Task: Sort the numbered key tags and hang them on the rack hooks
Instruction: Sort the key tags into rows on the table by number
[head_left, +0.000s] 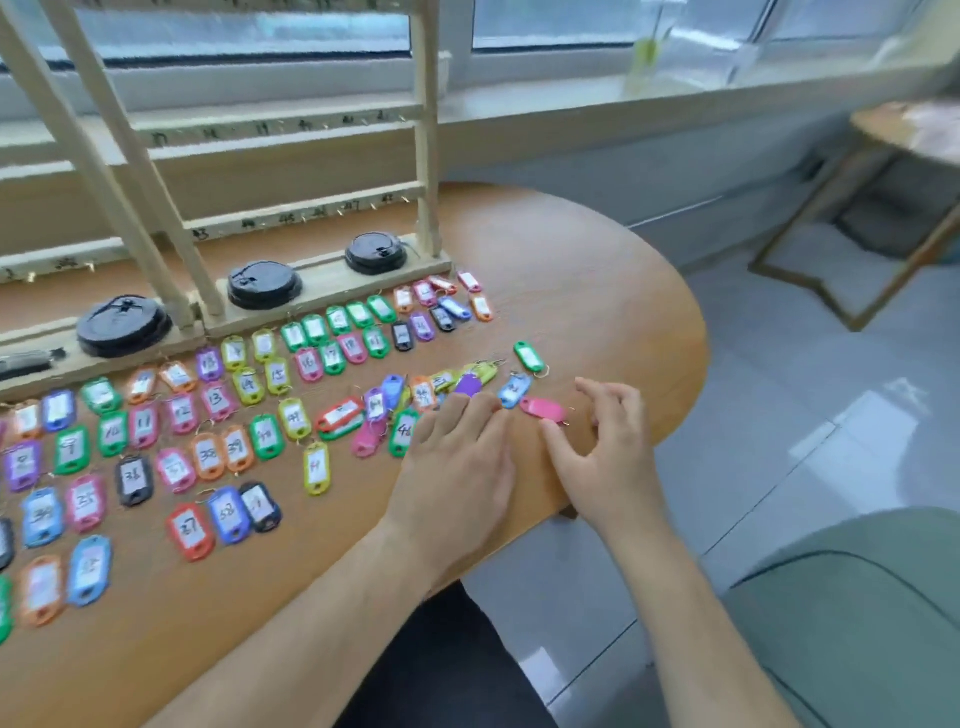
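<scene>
**Dozens laid out, one heap to go, nothing hung yet**

Most tags (208, 415) lie face up in rough numbered rows in front of the rack (426, 156), from its base toward the person. A loose heap (415, 395) of overlapping tags sits in front of the rack's right end, further from it than the rows. Both hands work there.

The left hand (457, 467) lies flat on the heap's right side, fingers straight and together, their tips against a purple tag (469, 385). It pinches nothing. The right hand (608, 457), further right of the rack, hovers with fingers spread and loosely bent, also holding nothing. Its thumb tip (553, 434) is just beside a pink tag (543, 409) lying face down on the table (597, 291).

By my reading the sorting step is in hand and is well along. The hooks (358, 208) that show on the rack's rails look bare, though they are blurred, so hanging seems not yet begun.

The next move likely calls for pinching the pink tag and turning it over to read its number. It then needs placing in its row before the rack. The left hand probably has to spread the heap so the hidden numbers show.
</scene>
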